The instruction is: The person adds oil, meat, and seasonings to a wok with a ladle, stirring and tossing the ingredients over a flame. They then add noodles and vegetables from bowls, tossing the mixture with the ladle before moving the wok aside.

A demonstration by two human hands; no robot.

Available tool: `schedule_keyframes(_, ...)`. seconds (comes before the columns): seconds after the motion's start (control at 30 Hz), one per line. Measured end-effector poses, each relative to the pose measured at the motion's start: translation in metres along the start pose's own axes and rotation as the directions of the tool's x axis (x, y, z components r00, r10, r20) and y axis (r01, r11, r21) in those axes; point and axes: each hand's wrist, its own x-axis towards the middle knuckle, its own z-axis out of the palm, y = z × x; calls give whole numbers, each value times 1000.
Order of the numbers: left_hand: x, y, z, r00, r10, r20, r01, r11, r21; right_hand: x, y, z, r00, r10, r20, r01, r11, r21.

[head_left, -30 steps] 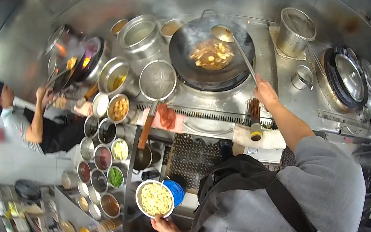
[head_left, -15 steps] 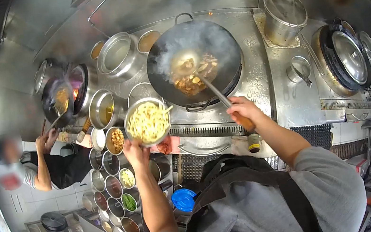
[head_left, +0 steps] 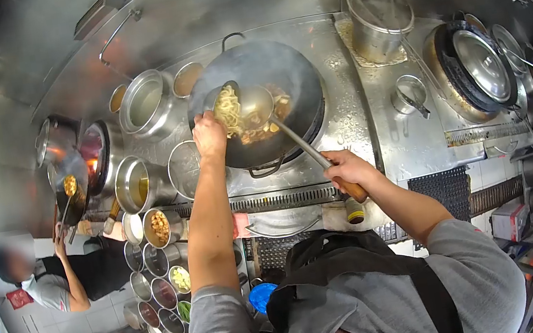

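Note:
My left hand (head_left: 209,133) grips a metal bowl (head_left: 232,87) tipped over the left side of a large black wok (head_left: 296,65). Pale thick noodles (head_left: 228,110) are sliding out of it toward the wok. In my right hand (head_left: 351,169) is the wooden handle of a long ladle (head_left: 302,140). The ladle's head rests inside the wok, among browned pieces of food (head_left: 258,134) that are partly hidden by the ladle and thin smoke.
Left of the wok stand metal pots (head_left: 147,105), an oil pot (head_left: 133,185) and several ingredient tins (head_left: 163,292). A strainer pot (head_left: 381,18) and lidded wok (head_left: 482,65) are at right. Another person (head_left: 57,284) cooks at far left.
My left hand has carried the bowl up and right, from beside the wok to over it, and tipped it. Noodles are leaving the bowl. The view has shifted slightly.

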Motion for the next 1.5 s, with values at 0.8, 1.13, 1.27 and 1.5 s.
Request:
schedule_keyframes(0.8, -112, -93, -157, 755, -609, 241, 378, 105, -920, 12, 8, -7, 866, -498, -36, -41, 2, -999)
schedule_keyframes(1.13, -457, -133, -217, 363, -801, 477, 526, -246, -814, -36, 36, -6, 874, -484, -46, 0, 94, -996)
schedule_keyframes(1.27, -606, -105, -219, 10, -839, 544, 437, -486, -757, -12, 54, 22, 859, -512, -31, -41, -8, -999)
schedule_keyframes(1.5, -716, -46, -272, -402, -876, 267, 233, -380, -895, 37, 75, 12, 809, -551, 206, 275, 43, -961)
